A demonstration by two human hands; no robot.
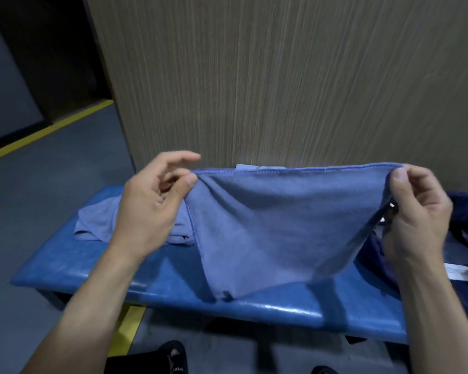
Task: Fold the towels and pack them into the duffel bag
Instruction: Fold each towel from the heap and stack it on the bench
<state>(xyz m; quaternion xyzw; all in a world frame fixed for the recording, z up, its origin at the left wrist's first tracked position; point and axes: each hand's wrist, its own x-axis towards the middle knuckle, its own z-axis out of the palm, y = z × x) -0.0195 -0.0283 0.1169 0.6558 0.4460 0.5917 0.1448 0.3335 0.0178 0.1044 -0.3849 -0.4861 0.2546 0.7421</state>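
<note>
The left hand (149,203) and right hand (414,209) each pinched a top corner of the blue towel (276,228); it looked light and limp, best handled by its hemmed corners.

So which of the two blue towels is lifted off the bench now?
The darker blue towel, which the left hand and right hand pinch by its top corners. The paler towel lies crumpled on the bench behind the left hand.
</note>
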